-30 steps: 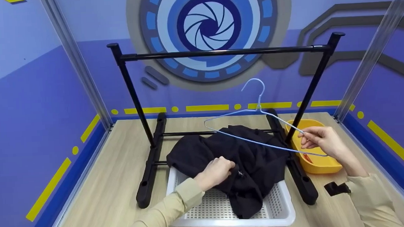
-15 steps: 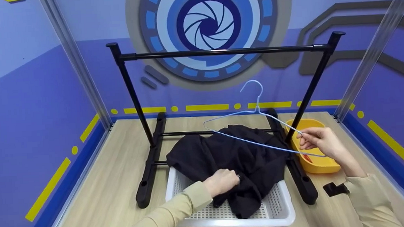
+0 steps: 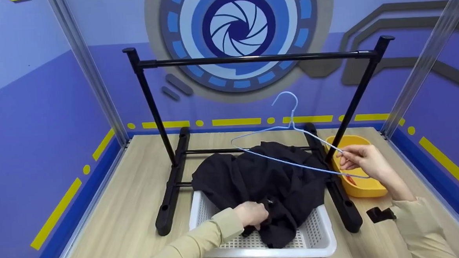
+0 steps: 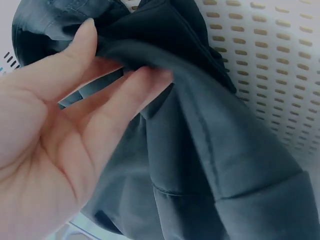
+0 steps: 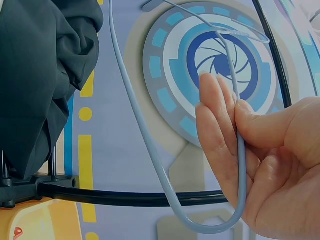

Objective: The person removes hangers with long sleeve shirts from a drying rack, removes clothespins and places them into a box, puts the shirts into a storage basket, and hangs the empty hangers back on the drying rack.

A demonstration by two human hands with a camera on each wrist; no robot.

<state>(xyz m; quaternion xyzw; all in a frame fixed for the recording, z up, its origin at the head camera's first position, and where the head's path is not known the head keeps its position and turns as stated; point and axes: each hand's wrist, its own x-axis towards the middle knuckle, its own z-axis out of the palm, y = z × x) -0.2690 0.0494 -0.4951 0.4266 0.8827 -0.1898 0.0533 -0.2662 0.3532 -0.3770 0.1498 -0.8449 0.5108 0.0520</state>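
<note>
A black garment (image 3: pixel 251 175) lies crumpled in and over a white perforated basket (image 3: pixel 327 234). My left hand (image 3: pixel 253 214) holds an edge of it near the front; in the left wrist view, the thumb and fingers (image 4: pixel 115 107) are at a fold of the dark cloth, partly hidden by it. A thin light-blue wire hanger (image 3: pixel 282 160) is raised at the right, hook upward, in front of the garment's back part. My right hand (image 3: pixel 363 161) pinches its right sloping arm, and the right wrist view shows the thumb (image 5: pixel 265 125) pressed on the wire.
A black rack (image 3: pixel 249 59) stands behind and around the basket, its feet (image 3: pixel 343 209) on either side. At the right, a yellow tub (image 3: pixel 368 190) holds something small and red. Blue panels (image 3: pixel 57 134) enclose the wooden tabletop (image 3: pixel 120 213).
My left hand has moved slightly down towards the front of the basket, shifting the garment's near folds. The right hand and hanger have stayed nearly still, the hook dipping a little left.
</note>
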